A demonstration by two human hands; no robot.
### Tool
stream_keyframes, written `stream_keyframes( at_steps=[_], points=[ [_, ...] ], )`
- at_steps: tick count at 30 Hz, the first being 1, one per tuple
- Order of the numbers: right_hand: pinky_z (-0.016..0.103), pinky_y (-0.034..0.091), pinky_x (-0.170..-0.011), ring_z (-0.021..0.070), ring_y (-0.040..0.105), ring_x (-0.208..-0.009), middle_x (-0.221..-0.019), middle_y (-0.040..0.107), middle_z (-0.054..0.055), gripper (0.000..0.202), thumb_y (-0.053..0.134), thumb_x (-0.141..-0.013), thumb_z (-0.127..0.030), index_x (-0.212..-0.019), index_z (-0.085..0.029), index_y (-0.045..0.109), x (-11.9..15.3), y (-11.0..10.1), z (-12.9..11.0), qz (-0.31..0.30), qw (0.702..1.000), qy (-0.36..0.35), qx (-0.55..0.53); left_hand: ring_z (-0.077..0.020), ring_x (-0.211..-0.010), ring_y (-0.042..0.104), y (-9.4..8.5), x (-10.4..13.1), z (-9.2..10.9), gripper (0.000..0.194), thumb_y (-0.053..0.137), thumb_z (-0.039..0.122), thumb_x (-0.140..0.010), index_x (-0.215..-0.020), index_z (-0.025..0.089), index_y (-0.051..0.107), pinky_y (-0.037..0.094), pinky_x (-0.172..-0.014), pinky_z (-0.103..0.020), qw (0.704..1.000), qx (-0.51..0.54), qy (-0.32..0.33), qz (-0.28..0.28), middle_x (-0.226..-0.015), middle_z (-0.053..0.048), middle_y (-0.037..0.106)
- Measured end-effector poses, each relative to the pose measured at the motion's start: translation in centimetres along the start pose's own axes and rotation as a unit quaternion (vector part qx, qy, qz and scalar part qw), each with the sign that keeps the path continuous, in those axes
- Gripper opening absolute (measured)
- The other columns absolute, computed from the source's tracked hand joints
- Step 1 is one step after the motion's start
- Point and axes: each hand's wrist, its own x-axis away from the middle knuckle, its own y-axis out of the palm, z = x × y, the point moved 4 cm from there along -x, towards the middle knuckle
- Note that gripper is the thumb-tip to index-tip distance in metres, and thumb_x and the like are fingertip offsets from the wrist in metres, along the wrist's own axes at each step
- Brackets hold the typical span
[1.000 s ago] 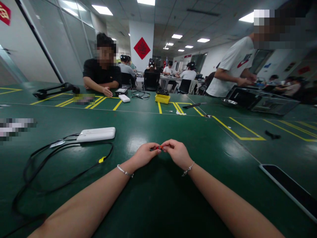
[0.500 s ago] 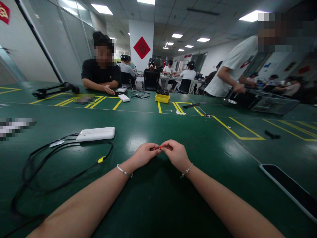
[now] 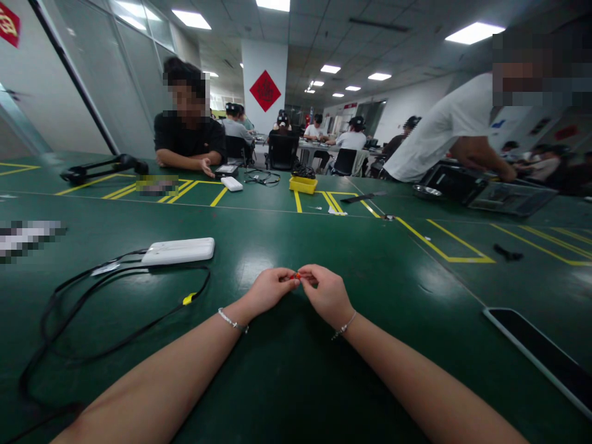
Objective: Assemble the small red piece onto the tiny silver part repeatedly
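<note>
A tiny red-orange object [image 3: 296,277] is pinched between my fingertips, just above the green table [image 3: 287,382]. My left hand [image 3: 271,288] holds it from the left with thumb and fingers pressed together. From the right, my right hand [image 3: 326,291] grips it too, its fingertips meeting those of the left. The fingers cover most of the object, so its shape cannot be made out. To the left of my hands lies a white power bank [image 3: 179,251] with black cables [image 3: 87,290] looping from it.
A phone-like dark slab [image 3: 541,354] lies at the right. Farther back are a yellow tray [image 3: 303,184], a small white box [image 3: 232,184] and a black frame [image 3: 104,169]. A person sits across the table; another leans over a clear case [image 3: 513,196].
My right hand has shifted very slightly, with the fingertips still together. The person at the right has leaned farther over the clear case; the seated person's head has turned.
</note>
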Motion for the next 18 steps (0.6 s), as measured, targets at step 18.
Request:
stream_keyframes(
  at_steps=[18],
  points=[
    [0.033,0.039,-0.072,0.0201,0.045,-0.078,-0.081,0.051,0.008,0.026,0.044,-0.069,-0.014,-0.094,-0.014,0.050,0.3,0.7,-0.9,0.015,0.982,-0.080,0.172,-0.0144,-0.074,0.055,0.6,-0.2,-0.7,0.023,0.047,0.030,-0.076,-0.083,0.013,0.062,0.041,-0.070,-0.024,0.992,0.113,-0.001,-0.048,-0.080,-0.003,0.063]
  ],
)
